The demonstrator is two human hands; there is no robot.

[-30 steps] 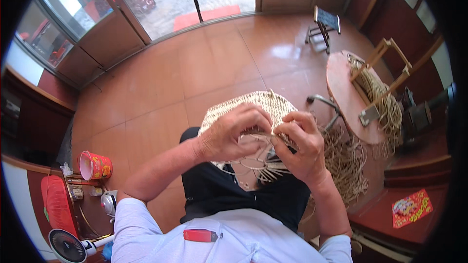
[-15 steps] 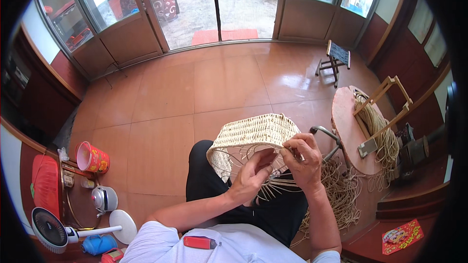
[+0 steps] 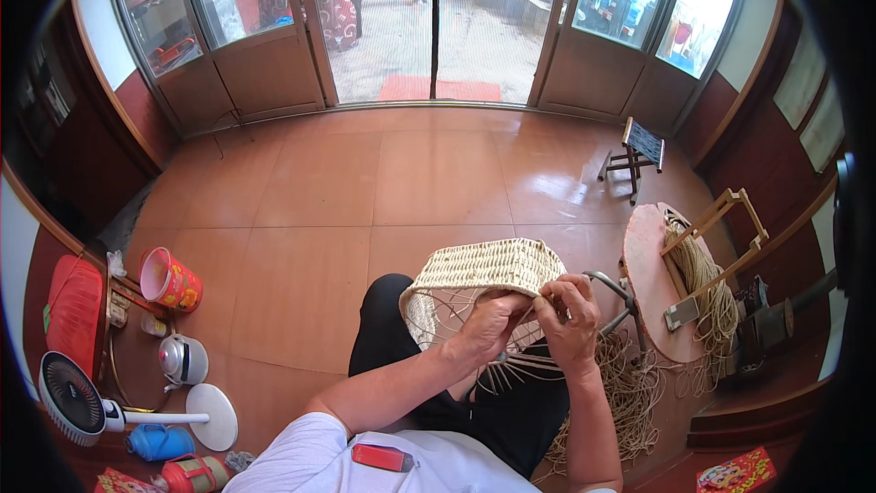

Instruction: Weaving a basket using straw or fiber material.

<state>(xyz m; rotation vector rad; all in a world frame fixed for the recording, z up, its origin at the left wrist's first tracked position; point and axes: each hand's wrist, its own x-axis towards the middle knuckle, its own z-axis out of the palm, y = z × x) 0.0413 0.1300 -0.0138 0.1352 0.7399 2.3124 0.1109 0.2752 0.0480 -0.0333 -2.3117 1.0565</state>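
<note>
1. Woven straw basket [image 3: 484, 269] is sitting on the person's lap, tipped on its side, open mouth facing the person, pale finished wall on top.
2. Left hand [image 3: 488, 329] is reaching into the mouth from below, fingers curled around the rim edge and the loose spokes [image 3: 516, 370], grasping the work.
3. Right hand [image 3: 570, 324] is pinching at the rim just beside the left hand, thumb and fingers closed on what looks like a thin strand; the strand itself is too fine to make out.
4. Both hands are touching the basket at the same spot, near its right rim corner.
5. Unwoven spokes are fanning down from the rim toward the dark trousers [image 3: 429, 338].
6. Step in hand, as judged: weaving a strand in and out of the spokes along the rim, with the wall mostly built.
7. Next move probably calls for the left hand steadying a spoke while the right threads the strand behind it and pulls it snug, then turning the basket a bit.
8. Loose fibre pile [image 3: 630, 393] is lying on the floor to the right, near the right elbow.
9. Round board [image 3: 652, 283] with a wooden frame [image 3: 721, 224] and more fibre is standing further right.
10. Small stool [image 3: 639, 151] is well apart, near the glass doors.
11. Red bucket [image 3: 169, 278], kettle [image 3: 182, 358] and fan [image 3: 78, 397] are sitting far left.
</note>
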